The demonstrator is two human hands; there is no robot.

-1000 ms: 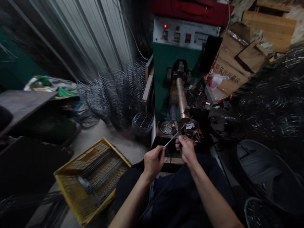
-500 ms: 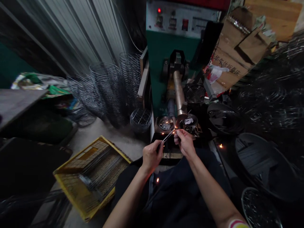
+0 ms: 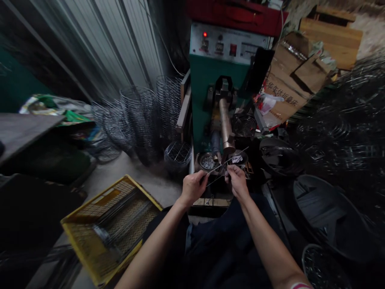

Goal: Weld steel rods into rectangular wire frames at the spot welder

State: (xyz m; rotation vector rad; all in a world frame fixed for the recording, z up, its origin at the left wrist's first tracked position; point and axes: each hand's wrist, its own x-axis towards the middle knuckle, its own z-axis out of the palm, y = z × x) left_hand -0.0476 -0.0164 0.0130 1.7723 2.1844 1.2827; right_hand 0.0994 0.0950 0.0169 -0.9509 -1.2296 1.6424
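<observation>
My left hand (image 3: 194, 187) is closed on a thin metal wire rod (image 3: 221, 165), which slants up to the right past the tip of the spot welder's electrodes. Close by on the right, my right hand (image 3: 236, 181) is pinched just under the electrodes, at a small piece too small to make out. A second thin wire shows below the rod, between the hands. Above them, the welder's thick copper-coloured upper arm (image 3: 225, 122) reaches down from the green machine body (image 3: 200, 96). No sparks show at the tips.
A yellow plastic crate (image 3: 128, 179) with bundled metal rods stands on the floor at left. Stacks of round wire racks (image 3: 138, 120) lean behind it. A dish of small metal bits (image 3: 207, 161) sits beside the electrodes. Black basins (image 3: 327, 216) and a cardboard box (image 3: 281, 94) lie to the right.
Bright sparks at the electrode tips and around my lap have gone. The rod in my left hand now lies at a flatter slant, reaching further right. The view has tilted up slightly.
</observation>
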